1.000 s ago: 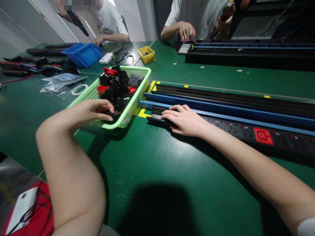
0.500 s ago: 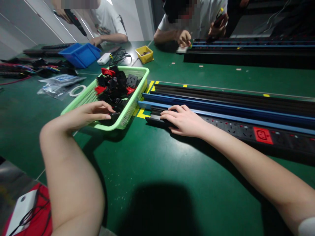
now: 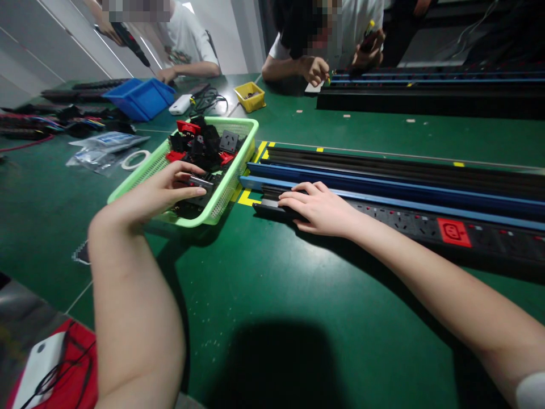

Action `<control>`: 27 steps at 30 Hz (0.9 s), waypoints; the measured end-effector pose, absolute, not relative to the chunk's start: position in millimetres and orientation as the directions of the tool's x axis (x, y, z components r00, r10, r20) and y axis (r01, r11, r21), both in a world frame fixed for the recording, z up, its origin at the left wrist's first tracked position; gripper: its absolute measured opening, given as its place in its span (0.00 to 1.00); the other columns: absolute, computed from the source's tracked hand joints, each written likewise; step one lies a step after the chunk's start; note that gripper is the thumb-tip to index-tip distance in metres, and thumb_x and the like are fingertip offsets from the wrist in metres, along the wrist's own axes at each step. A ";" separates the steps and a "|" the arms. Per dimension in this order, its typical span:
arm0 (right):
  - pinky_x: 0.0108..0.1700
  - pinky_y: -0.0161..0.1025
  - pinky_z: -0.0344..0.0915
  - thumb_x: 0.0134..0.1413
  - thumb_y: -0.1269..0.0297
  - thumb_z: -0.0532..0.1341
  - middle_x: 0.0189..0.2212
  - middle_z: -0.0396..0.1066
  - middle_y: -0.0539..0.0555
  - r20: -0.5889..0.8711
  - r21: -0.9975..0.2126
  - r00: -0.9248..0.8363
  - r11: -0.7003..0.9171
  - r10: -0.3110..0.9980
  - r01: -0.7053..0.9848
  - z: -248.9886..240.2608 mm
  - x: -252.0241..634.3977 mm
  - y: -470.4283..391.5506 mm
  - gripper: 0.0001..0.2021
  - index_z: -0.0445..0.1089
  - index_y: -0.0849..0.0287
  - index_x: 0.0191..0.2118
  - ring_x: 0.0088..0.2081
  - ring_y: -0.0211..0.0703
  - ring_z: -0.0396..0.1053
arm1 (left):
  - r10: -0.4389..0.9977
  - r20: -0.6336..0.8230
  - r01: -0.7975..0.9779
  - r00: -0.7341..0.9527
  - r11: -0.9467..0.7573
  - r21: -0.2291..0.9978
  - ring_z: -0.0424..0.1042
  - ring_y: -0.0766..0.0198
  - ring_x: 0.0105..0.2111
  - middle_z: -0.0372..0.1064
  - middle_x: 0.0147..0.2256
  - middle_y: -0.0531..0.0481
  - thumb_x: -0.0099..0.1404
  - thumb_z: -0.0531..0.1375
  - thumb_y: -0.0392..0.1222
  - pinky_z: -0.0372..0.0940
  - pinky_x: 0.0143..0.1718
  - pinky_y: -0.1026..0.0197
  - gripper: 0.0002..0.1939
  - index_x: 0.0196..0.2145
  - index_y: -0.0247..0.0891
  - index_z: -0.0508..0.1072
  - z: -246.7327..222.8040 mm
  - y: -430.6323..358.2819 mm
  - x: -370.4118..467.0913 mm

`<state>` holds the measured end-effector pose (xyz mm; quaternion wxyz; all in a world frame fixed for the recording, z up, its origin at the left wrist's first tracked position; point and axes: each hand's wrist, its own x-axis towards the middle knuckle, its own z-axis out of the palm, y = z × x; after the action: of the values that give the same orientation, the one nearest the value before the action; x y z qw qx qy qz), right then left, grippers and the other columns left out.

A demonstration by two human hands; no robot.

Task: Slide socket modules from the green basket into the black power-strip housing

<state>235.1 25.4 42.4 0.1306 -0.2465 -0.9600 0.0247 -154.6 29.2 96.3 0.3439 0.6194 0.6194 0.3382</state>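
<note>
My left hand (image 3: 170, 184) reaches over the near part of a light green plastic basket (image 3: 252, 132). Its thumb and fingers are closed around a black socket module (image 3: 201, 184), partly hidden by the fingers. Black and red socket modules (image 3: 204, 142) are heaped behind it in the basket. My right hand (image 3: 319, 210) lies palm down with outstretched fingers on the left end of a long black power strip (image 3: 409, 223). That strip carries a row of black sockets and one red socket (image 3: 454, 232).
Blue rails (image 3: 340, 184) and black rails (image 3: 361, 162) lie behind the strip. Beyond the basket are a yellow bin (image 3: 251, 97), a blue bin (image 3: 140, 97), a plastic bag (image 3: 102, 149) and a white ring (image 3: 135, 159). Across the table (image 3: 264, 284), two people work, one holding a power screwdriver (image 3: 130, 44).
My left hand has shifted slightly up and right within the basket, and a black socket module now shows between its fingers. My right hand stays on the strip.
</note>
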 end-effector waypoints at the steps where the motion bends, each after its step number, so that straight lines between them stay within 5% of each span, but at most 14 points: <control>1: 0.53 0.50 0.55 0.62 0.65 0.60 0.64 0.69 0.59 0.240 -0.113 -0.845 0.878 0.479 0.466 42.3 235.1 25.4 0.22 0.67 0.58 0.61 0.61 0.60 0.60 | 0.999 0.042 0.548 -0.019 -0.025 0.836 0.72 0.62 0.33 0.78 0.37 0.45 0.47 0.78 0.41 0.63 0.26 0.67 0.28 0.46 0.36 0.80 97.6 27.7 -153.6; 6: 0.53 0.50 0.55 0.62 0.65 0.60 0.65 0.68 0.58 0.240 -0.104 -0.847 0.880 0.474 0.464 41.5 235.4 26.0 0.22 0.67 0.58 0.61 0.61 0.61 0.60 | 0.938 0.307 0.718 -0.159 -0.104 0.688 0.68 0.68 0.31 0.76 0.35 0.51 0.56 0.73 0.51 0.67 0.38 0.62 0.25 0.48 0.36 0.78 108.5 23.6 -144.3; 11: 0.53 0.50 0.55 0.62 0.65 0.61 0.65 0.68 0.59 0.242 -0.105 -0.848 0.882 0.471 0.460 40.6 235.5 26.4 0.22 0.67 0.58 0.61 0.61 0.60 0.60 | 0.787 0.542 0.596 -0.295 -0.292 0.748 0.69 0.68 0.35 0.75 0.39 0.49 0.62 0.68 0.50 0.68 0.43 0.61 0.23 0.50 0.33 0.76 116.2 28.4 -101.8; 16: 0.54 0.50 0.55 0.62 0.65 0.60 0.64 0.69 0.59 0.245 -0.102 -0.847 0.881 0.472 0.461 40.8 235.3 26.1 0.22 0.67 0.58 0.61 0.61 0.61 0.60 | 0.863 0.498 0.511 -0.082 -0.393 0.764 0.72 0.62 0.38 0.75 0.38 0.48 0.67 0.63 0.53 0.69 0.45 0.59 0.21 0.50 0.34 0.79 109.0 24.0 -35.0; 21: 0.54 0.51 0.56 0.62 0.65 0.60 0.65 0.68 0.59 0.241 -0.085 -0.850 0.883 0.468 0.462 42.0 234.8 24.9 0.23 0.66 0.60 0.62 0.61 0.61 0.60 | 0.951 0.306 0.312 -0.029 -0.282 0.907 0.76 0.52 0.44 0.77 0.40 0.44 0.63 0.66 0.56 0.70 0.51 0.53 0.21 0.44 0.36 0.81 74.0 27.4 6.9; 27: 0.54 0.51 0.56 0.63 0.66 0.59 0.65 0.68 0.60 0.237 -0.087 -0.848 0.879 0.475 0.468 42.8 234.4 23.8 0.22 0.67 0.59 0.62 0.61 0.60 0.61 | 0.783 0.436 0.224 -0.442 -0.375 0.900 0.75 0.57 0.48 0.74 0.46 0.46 0.69 0.60 0.52 0.69 0.50 0.60 0.16 0.49 0.43 0.76 18.6 31.8 22.0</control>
<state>234.4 23.8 42.8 0.1268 -0.2452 -0.9611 0.0129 22.0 31.8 18.6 0.2082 0.4852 0.5189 0.6723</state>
